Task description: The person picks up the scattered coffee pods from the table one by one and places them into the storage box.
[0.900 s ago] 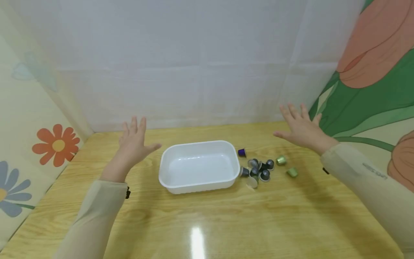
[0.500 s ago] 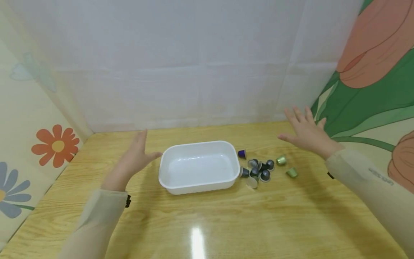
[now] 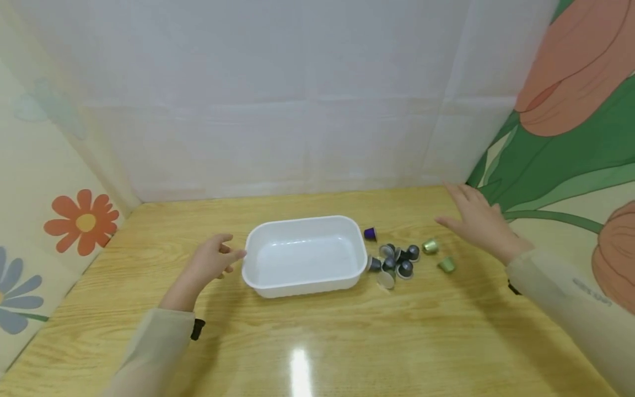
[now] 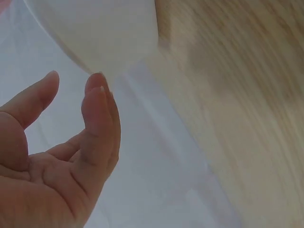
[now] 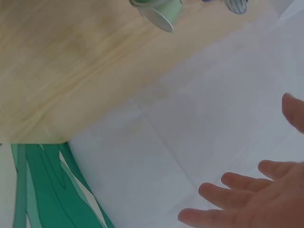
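A white rectangular tray [image 3: 305, 289] sits on the wooden table in the head view. Just left of its rim is my left hand [image 3: 205, 264], thumb pointing at the tray and fingers loosely bent. In the left wrist view nothing lies between the thumb and fingers of this hand [image 4: 57, 175], near the tray's wall [image 4: 109, 33]. My right hand [image 3: 480, 225] hovers with fingers extended, above and right of two green coffee capsules [image 3: 430, 246]. Several dark coffee capsules [image 3: 405, 269] lie clustered against the tray's right side, with a purple capsule [image 3: 370, 234] behind them.
A white cloth [image 3: 297, 138] hangs behind the wooden table [image 3: 347, 336]. Patterned panels with flowers stand at the left [image 3: 30, 165] and right [image 3: 560, 165]. The right wrist view shows a green capsule [image 5: 164, 14] at its top edge.
My left hand has come down and nearer to the tray's left end, its fingers bending. The right hand has lowered and shifted slightly right. Tray and capsules stay put.
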`<state>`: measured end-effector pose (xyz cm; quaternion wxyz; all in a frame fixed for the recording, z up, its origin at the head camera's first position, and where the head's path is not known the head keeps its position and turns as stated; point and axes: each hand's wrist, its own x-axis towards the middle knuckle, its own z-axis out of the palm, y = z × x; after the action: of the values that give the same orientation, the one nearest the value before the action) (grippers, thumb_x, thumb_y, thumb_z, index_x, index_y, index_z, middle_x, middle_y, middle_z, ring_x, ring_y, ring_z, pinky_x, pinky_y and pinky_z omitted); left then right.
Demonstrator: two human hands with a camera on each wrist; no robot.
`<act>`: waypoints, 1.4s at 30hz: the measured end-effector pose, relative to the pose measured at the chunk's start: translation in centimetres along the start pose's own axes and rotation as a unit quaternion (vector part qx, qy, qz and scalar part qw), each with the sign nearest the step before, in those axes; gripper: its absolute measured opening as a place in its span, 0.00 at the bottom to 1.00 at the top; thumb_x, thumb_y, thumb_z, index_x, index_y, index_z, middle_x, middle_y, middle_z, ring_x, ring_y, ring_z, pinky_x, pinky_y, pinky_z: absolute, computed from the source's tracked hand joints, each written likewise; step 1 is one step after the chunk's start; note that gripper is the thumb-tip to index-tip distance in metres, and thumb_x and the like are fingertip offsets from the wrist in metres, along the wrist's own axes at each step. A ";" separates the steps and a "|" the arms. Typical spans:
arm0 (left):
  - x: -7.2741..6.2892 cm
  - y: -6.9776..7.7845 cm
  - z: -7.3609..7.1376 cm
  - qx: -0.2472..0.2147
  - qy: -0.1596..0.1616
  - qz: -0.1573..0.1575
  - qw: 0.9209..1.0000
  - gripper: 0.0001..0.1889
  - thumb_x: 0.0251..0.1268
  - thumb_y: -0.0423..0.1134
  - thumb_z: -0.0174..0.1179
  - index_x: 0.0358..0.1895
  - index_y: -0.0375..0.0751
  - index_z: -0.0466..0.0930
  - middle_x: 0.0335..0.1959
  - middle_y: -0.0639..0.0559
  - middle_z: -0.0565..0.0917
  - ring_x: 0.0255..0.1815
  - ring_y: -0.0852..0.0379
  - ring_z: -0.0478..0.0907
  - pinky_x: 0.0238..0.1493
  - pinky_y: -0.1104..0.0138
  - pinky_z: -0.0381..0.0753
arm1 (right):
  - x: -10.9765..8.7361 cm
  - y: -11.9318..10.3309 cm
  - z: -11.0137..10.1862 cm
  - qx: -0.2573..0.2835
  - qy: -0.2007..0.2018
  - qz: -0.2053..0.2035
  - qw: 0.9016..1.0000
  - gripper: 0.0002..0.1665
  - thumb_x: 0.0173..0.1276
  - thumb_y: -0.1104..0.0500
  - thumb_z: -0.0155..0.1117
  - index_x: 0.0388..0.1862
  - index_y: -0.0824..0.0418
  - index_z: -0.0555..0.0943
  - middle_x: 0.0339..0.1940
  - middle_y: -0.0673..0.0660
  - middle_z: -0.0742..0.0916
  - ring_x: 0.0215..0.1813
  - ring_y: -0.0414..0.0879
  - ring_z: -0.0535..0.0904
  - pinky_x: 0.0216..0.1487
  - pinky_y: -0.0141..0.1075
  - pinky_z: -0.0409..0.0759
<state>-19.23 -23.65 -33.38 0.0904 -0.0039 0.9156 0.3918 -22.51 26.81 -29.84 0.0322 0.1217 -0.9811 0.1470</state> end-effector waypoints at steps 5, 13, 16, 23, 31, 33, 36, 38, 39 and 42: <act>0.3 -0.8 0.8 -0.051 -0.001 -0.044 0.998 0.32 0.72 0.42 0.56 0.67 0.20 0.57 0.52 0.27 0.73 0.31 0.51 0.76 0.30 0.62 0.82 | -0.9 0.7 0.9 0.025 0.028 -0.008 0.999 0.46 0.74 0.46 0.56 0.77 0.67 0.48 0.72 0.77 0.58 0.68 0.77 0.54 0.60 0.74 0.55; 1.5 -1.4 1.5 -0.132 -0.012 -0.079 0.988 0.28 0.71 0.41 0.56 0.64 0.23 0.64 0.42 0.44 0.75 0.29 0.58 0.71 0.30 0.70 0.79 | -2.0 1.9 2.1 0.072 0.032 0.007 0.997 0.38 0.73 0.59 0.58 0.71 0.79 0.56 0.68 0.80 0.63 0.68 0.75 0.56 0.64 0.66 0.57; 1.8 -1.3 1.7 -0.159 -0.027 -0.084 0.983 0.26 0.71 0.39 0.57 0.63 0.23 0.65 0.38 0.49 0.74 0.29 0.59 0.70 0.30 0.72 0.78 | -2.5 2.3 2.7 0.102 0.026 0.017 0.994 0.36 0.73 0.60 0.58 0.69 0.81 0.57 0.67 0.81 0.64 0.67 0.76 0.56 0.63 0.67 0.58; 2.0 -1.3 2.0 -0.216 -0.041 -0.072 0.973 0.27 0.72 0.33 0.54 0.65 0.18 0.59 0.35 0.49 0.77 0.30 0.61 0.74 0.31 0.73 0.79 | -3.1 2.7 4.6 0.143 0.009 0.026 0.989 0.34 0.72 0.62 0.59 0.66 0.83 0.60 0.62 0.83 0.66 0.60 0.78 0.64 0.56 0.66 0.68; 2.1 -1.2 2.2 -0.244 -0.043 -0.070 0.966 0.28 0.72 0.30 0.52 0.68 0.19 0.54 0.38 0.45 0.78 0.30 0.60 0.76 0.32 0.71 0.81 | -3.3 2.8 6.4 0.168 -0.049 0.069 0.982 0.40 0.66 0.59 0.67 0.65 0.83 0.61 0.57 0.85 0.70 0.54 0.76 0.73 0.48 0.59 0.79; 2.1 -1.1 2.3 -0.246 -0.041 -0.071 0.966 0.28 0.72 0.30 0.53 0.68 0.19 0.54 0.35 0.46 0.78 0.29 0.61 0.76 0.32 0.72 0.80 | -3.3 2.9 6.6 0.174 -0.064 0.077 0.980 0.41 0.66 0.58 0.68 0.65 0.83 0.60 0.57 0.85 0.71 0.55 0.76 0.72 0.48 0.58 0.79; 2.1 -1.1 2.3 -0.249 -0.041 -0.071 0.965 0.29 0.71 0.29 0.53 0.68 0.19 0.54 0.33 0.47 0.79 0.29 0.61 0.76 0.31 0.72 0.80 | -3.3 2.9 6.9 0.180 -0.079 0.089 0.976 0.41 0.65 0.58 0.68 0.66 0.82 0.61 0.54 0.83 0.73 0.54 0.74 0.73 0.47 0.57 0.79; 2.2 -1.1 2.3 -0.250 -0.043 -0.072 0.965 0.29 0.71 0.30 0.53 0.69 0.19 0.54 0.32 0.47 0.79 0.28 0.60 0.76 0.31 0.72 0.80 | -3.2 3.0 7.2 0.181 -0.079 0.089 0.976 0.39 0.65 0.61 0.68 0.65 0.82 0.62 0.51 0.82 0.76 0.50 0.71 0.76 0.44 0.54 0.81; 2.2 -1.1 2.2 -0.250 -0.044 -0.074 0.964 0.29 0.71 0.30 0.53 0.69 0.19 0.54 0.32 0.48 0.78 0.28 0.60 0.75 0.30 0.72 0.80 | -3.2 3.0 7.3 0.182 -0.078 0.088 0.976 0.38 0.65 0.62 0.68 0.64 0.83 0.62 0.50 0.81 0.77 0.47 0.68 0.77 0.43 0.53 0.81; 2.2 -1.1 2.1 -0.251 -0.046 -0.080 0.964 0.28 0.71 0.30 0.53 0.68 0.20 0.54 0.31 0.48 0.78 0.28 0.60 0.75 0.30 0.72 0.80 | -3.2 2.9 7.7 0.186 -0.076 0.084 0.976 0.35 0.64 0.64 0.67 0.62 0.83 0.64 0.45 0.78 0.79 0.41 0.60 0.80 0.39 0.48 0.82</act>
<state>-20.98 -22.73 -36.00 0.1593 -0.0816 0.7796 0.6002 -20.37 27.95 -38.33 -0.0782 0.0539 -0.9429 0.3191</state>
